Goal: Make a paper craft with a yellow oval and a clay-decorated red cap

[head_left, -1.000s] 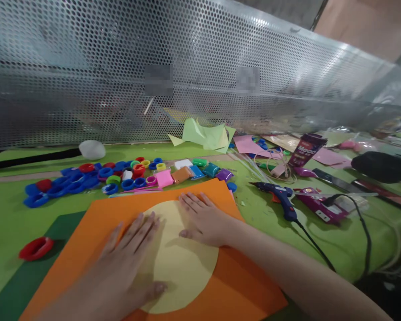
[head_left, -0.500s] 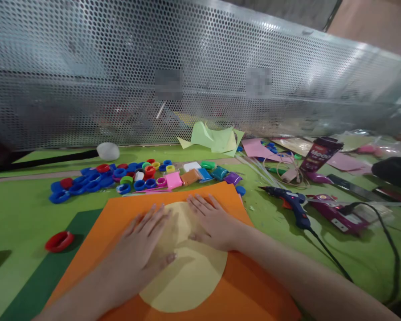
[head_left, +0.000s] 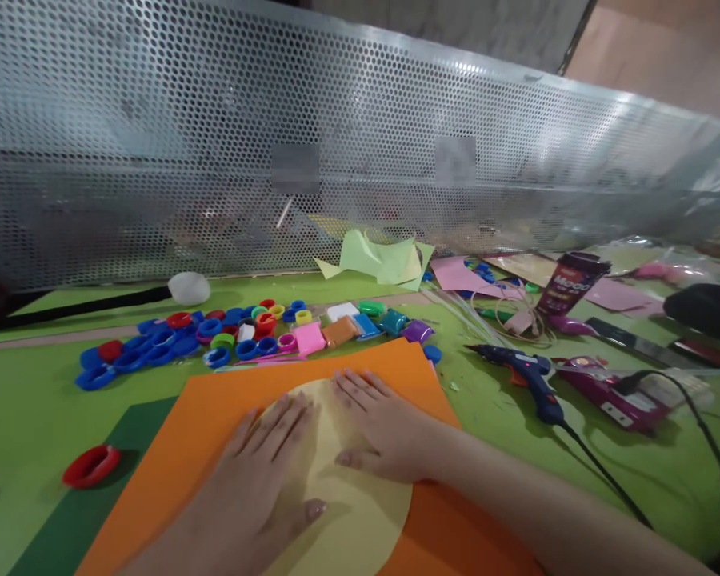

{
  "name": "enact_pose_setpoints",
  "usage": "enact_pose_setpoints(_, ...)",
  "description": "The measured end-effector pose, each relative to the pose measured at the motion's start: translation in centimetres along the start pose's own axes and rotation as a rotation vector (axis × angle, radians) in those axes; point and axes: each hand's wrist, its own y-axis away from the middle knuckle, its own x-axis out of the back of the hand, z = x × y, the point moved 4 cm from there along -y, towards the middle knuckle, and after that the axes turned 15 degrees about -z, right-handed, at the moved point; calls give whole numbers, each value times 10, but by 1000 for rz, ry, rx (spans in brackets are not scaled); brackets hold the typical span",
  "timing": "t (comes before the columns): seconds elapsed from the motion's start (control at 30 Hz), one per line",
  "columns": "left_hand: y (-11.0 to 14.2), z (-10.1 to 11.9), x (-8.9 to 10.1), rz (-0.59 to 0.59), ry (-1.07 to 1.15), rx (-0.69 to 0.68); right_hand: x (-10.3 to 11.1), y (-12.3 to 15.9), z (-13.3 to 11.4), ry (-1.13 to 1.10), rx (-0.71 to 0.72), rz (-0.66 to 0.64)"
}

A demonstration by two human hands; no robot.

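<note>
The left hand [head_left: 258,488] and right hand [head_left: 384,420] press flat, fingers extended and gripping nothing, on the pale yellow rounded paper cutout [head_left: 336,528]. Beneath the cutout lies an orange paper sheet [head_left: 174,448]; right of the cutout is a dark blue glue gun [head_left: 531,376].

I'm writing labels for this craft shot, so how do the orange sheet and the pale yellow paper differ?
The orange sheet has straight edges and pointed corners, while the pale yellow paper has a curved outline. The orange sheet is larger and lies underneath; the pale yellow paper lies on top of it, partly covered by the left hand and right hand. Both lie flat, each in one plain colour.
</note>
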Motion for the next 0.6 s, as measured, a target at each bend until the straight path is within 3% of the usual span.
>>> enact_pose_setpoints(0.23,2,-11,13,44,3,81,-2,-2,-10,-59,24,-23)
enact_pose_setpoints(0.4,-3,-11,17,-230,74,152,-2,1,-19,-97,69,-40)
enact_pose_setpoints(0.6,0,-2,24,-288,177,137,-8,1,-30,-95,120,-69)
